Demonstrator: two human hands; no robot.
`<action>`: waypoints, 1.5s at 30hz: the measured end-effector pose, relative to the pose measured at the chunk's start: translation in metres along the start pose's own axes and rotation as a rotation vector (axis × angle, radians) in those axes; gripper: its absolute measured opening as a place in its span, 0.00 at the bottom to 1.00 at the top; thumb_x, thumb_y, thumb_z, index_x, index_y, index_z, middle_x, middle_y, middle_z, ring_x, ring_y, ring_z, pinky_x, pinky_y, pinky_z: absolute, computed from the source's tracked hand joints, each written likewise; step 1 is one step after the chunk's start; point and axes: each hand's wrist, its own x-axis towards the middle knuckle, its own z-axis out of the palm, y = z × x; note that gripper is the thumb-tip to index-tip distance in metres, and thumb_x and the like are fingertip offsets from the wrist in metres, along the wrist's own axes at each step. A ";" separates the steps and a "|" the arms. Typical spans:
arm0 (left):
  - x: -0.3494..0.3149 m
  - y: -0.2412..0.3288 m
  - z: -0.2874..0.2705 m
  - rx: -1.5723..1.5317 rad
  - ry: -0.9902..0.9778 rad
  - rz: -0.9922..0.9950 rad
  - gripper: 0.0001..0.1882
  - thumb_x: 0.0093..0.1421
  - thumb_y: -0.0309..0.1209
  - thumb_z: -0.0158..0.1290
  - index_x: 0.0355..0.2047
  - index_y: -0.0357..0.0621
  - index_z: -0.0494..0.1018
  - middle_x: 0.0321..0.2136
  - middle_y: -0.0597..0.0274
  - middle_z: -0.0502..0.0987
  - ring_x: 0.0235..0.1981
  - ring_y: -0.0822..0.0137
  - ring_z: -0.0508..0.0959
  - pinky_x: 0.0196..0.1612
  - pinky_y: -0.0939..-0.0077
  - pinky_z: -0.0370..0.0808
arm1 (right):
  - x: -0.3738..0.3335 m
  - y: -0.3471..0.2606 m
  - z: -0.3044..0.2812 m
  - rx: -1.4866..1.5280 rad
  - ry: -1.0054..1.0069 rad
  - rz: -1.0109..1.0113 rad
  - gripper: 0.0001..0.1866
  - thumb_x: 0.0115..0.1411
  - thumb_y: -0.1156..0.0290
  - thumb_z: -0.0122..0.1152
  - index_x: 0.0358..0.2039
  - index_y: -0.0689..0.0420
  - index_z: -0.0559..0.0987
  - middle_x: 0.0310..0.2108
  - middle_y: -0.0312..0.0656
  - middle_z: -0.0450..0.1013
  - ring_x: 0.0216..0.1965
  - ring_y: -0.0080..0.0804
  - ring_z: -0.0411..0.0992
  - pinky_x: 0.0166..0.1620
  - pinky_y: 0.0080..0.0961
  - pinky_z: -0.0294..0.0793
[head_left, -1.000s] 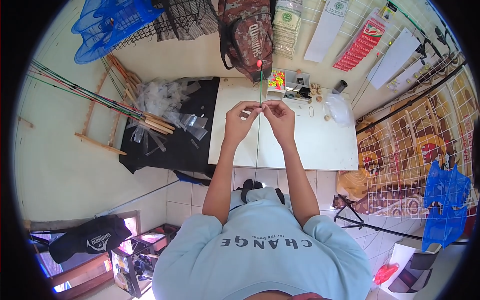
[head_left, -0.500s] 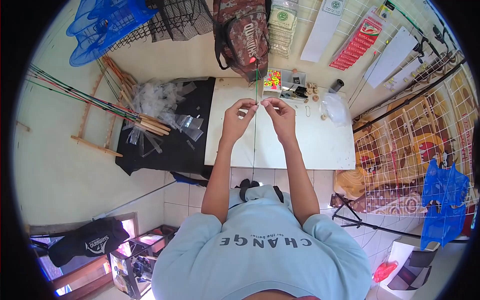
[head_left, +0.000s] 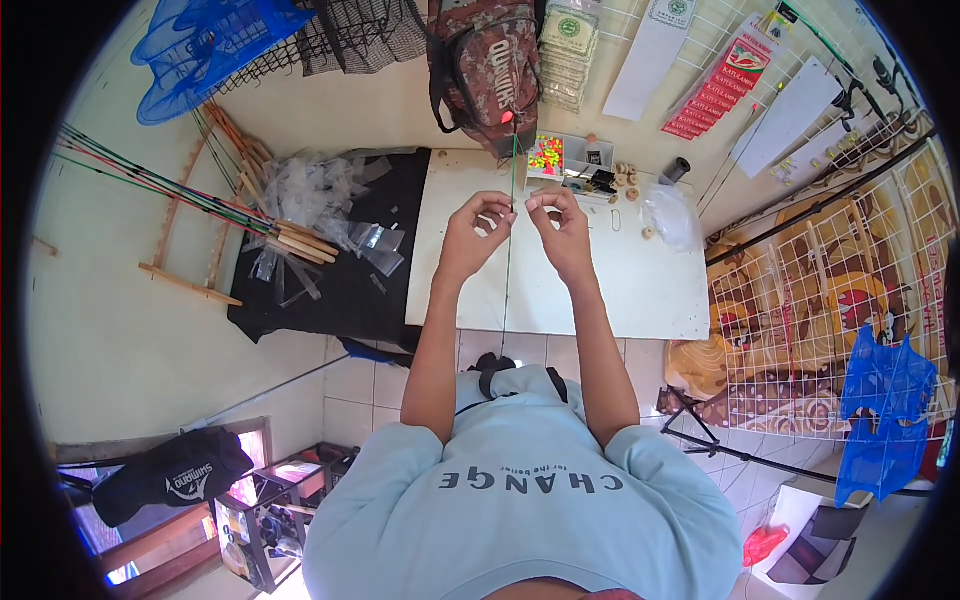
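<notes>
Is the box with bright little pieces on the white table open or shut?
Open: no lid covers the box, and the small yellow and red pieces inside show from above.

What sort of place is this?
Probably a small fishing-tackle shop or workshop: there are slender wooden-handled rods at left, fishing reels at upper right and a blue mesh net at upper left.

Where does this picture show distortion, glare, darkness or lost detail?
Head view: black corners, wire grid bent near the rim; head view: glare on plastic bags; head view: left hand and right hand clear, green stick too thin for detail.
</notes>
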 end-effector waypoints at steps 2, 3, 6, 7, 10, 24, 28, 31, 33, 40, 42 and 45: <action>0.000 0.001 0.002 -0.029 0.012 0.001 0.15 0.53 0.22 0.59 0.41 0.40 0.70 0.31 0.67 0.75 0.34 0.79 0.75 0.32 0.86 0.68 | 0.000 -0.001 -0.001 -0.005 -0.011 0.007 0.06 0.57 0.69 0.62 0.31 0.57 0.79 0.40 0.38 0.69 0.42 0.26 0.70 0.41 0.23 0.70; -0.001 0.001 0.003 -0.029 0.011 0.001 0.15 0.53 0.22 0.59 0.41 0.40 0.70 0.31 0.67 0.75 0.34 0.79 0.75 0.32 0.86 0.68 | 0.001 -0.001 -0.001 -0.005 -0.009 0.007 0.06 0.57 0.69 0.62 0.31 0.57 0.79 0.40 0.38 0.69 0.42 0.26 0.70 0.41 0.23 0.70; -0.001 0.002 0.004 -0.034 -0.002 0.003 0.15 0.53 0.22 0.58 0.41 0.41 0.69 0.31 0.67 0.74 0.33 0.79 0.74 0.32 0.85 0.68 | 0.001 -0.003 -0.001 0.038 -0.004 0.029 0.06 0.57 0.69 0.62 0.30 0.58 0.79 0.40 0.38 0.69 0.42 0.26 0.70 0.41 0.23 0.70; -0.001 0.002 0.004 -0.032 -0.005 0.007 0.15 0.53 0.22 0.58 0.41 0.41 0.69 0.30 0.67 0.74 0.33 0.79 0.74 0.32 0.85 0.68 | 0.001 -0.004 -0.001 0.028 -0.002 0.031 0.06 0.57 0.69 0.62 0.30 0.58 0.79 0.40 0.38 0.69 0.42 0.25 0.70 0.41 0.23 0.70; -0.002 0.001 0.005 -0.047 -0.017 0.017 0.15 0.53 0.21 0.58 0.40 0.41 0.68 0.30 0.68 0.74 0.33 0.78 0.74 0.33 0.84 0.68 | 0.001 -0.004 -0.003 0.037 -0.024 0.040 0.06 0.57 0.69 0.62 0.30 0.58 0.79 0.40 0.38 0.69 0.41 0.25 0.70 0.41 0.23 0.70; -0.005 0.001 0.003 -0.038 -0.024 0.013 0.14 0.53 0.21 0.58 0.39 0.41 0.69 0.32 0.68 0.74 0.34 0.78 0.75 0.33 0.85 0.68 | -0.002 -0.004 -0.001 0.019 -0.057 0.071 0.06 0.56 0.70 0.62 0.30 0.59 0.77 0.38 0.39 0.70 0.39 0.26 0.72 0.41 0.24 0.71; -0.006 0.004 0.002 -0.039 -0.046 0.004 0.14 0.54 0.23 0.58 0.40 0.41 0.69 0.33 0.67 0.74 0.35 0.78 0.75 0.33 0.85 0.68 | -0.001 -0.004 -0.003 -0.013 -0.078 0.069 0.05 0.53 0.69 0.64 0.29 0.55 0.80 0.38 0.38 0.71 0.42 0.27 0.71 0.43 0.26 0.70; -0.006 0.001 0.001 -0.039 -0.039 0.002 0.14 0.54 0.24 0.58 0.41 0.40 0.70 0.34 0.67 0.75 0.35 0.77 0.75 0.34 0.84 0.69 | -0.002 -0.004 -0.004 -0.025 -0.088 0.069 0.06 0.53 0.68 0.64 0.30 0.55 0.80 0.38 0.37 0.71 0.42 0.27 0.71 0.43 0.26 0.69; -0.007 0.002 0.000 -0.031 -0.030 -0.004 0.14 0.54 0.24 0.58 0.41 0.40 0.71 0.34 0.66 0.75 0.35 0.77 0.75 0.35 0.84 0.69 | -0.002 -0.006 -0.006 -0.030 -0.094 0.075 0.06 0.53 0.67 0.65 0.30 0.55 0.80 0.38 0.37 0.71 0.41 0.27 0.71 0.43 0.26 0.69; -0.007 0.004 -0.006 0.065 -0.039 -0.025 0.08 0.55 0.27 0.59 0.36 0.40 0.77 0.35 0.65 0.76 0.35 0.75 0.75 0.36 0.81 0.70 | -0.002 -0.011 -0.008 -0.033 -0.135 0.064 0.07 0.54 0.67 0.65 0.30 0.55 0.80 0.35 0.36 0.72 0.39 0.26 0.71 0.40 0.24 0.70; -0.007 0.005 -0.007 0.061 -0.044 -0.037 0.07 0.56 0.29 0.59 0.34 0.40 0.78 0.33 0.66 0.76 0.34 0.75 0.75 0.36 0.80 0.69 | -0.003 -0.009 -0.007 -0.017 -0.136 0.073 0.08 0.54 0.66 0.65 0.30 0.57 0.80 0.34 0.36 0.72 0.38 0.24 0.71 0.39 0.23 0.70; -0.007 0.001 -0.009 0.053 -0.036 -0.054 0.07 0.56 0.29 0.59 0.33 0.40 0.78 0.32 0.66 0.76 0.33 0.75 0.75 0.36 0.80 0.69 | -0.003 -0.009 -0.004 -0.008 -0.134 0.099 0.08 0.54 0.66 0.65 0.30 0.57 0.80 0.33 0.36 0.72 0.38 0.24 0.71 0.39 0.23 0.69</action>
